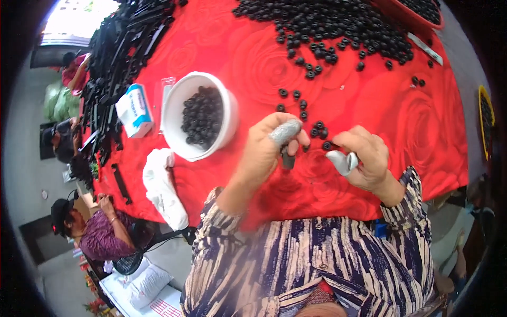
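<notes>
My left hand (260, 153) is curled closed over the red cloth, with silvery-grey tape wrapped round one digit. From its grip a small dark strip-like piece (288, 160) points downward, its upper part hidden by the fingers. To its right my right hand (369, 158), its thumb also wrapped in grey, has thumb and forefinger tips about a small black bead-like part (327, 145) with a hole. Several loose black parts (319, 130) of the same kind lie just beyond both hands.
A white bucket (230, 119) part-filled with black parts stands left, near a blue-and-white box (138, 113) and a white cloth bundle (163, 187). Black strips (113, 68) are heaped far left, black parts (327, 29) at the back. Other people (108, 232) sit along the left side.
</notes>
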`<act>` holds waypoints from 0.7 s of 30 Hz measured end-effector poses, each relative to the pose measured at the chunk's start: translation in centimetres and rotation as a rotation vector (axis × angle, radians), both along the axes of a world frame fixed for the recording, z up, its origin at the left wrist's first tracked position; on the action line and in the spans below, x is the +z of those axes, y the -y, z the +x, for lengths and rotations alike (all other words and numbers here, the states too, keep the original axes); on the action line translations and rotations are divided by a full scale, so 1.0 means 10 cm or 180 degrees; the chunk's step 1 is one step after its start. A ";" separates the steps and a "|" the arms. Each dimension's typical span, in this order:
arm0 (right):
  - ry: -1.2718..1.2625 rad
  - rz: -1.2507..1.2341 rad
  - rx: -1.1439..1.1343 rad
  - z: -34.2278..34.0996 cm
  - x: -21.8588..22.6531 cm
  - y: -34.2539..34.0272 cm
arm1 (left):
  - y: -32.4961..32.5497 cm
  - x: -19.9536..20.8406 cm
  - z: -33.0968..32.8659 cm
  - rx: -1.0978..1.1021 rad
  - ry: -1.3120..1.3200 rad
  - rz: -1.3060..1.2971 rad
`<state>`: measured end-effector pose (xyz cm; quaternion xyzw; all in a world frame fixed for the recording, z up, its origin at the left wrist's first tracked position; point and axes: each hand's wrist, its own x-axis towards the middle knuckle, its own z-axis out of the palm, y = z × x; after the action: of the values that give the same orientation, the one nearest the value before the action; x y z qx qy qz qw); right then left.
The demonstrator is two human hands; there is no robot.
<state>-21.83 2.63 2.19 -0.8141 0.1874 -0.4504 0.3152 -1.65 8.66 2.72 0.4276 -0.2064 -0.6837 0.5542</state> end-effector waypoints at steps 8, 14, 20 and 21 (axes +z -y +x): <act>0.0074 0.0130 -0.0169 0.11 -0.06 -0.08 | -0.16 -0.10 -0.39 0.0094 -0.1300 0.0654; -0.0118 0.0201 -0.0051 0.02 -0.07 -0.06 | -0.19 -0.15 -0.42 -0.0134 -0.1358 0.0733; -0.0140 0.1377 0.1391 -0.07 0.01 0.05 | -0.21 -0.13 -0.22 -0.1024 -0.0773 0.0443; -0.0040 0.1224 0.1189 -0.04 -0.01 0.05 | -0.21 -0.15 -0.22 -0.0900 -0.0738 0.0383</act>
<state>-22.27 2.13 2.12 -0.7625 0.1179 -0.3356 0.5405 -3.84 10.74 1.24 0.3450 -0.1579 -0.8105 0.4461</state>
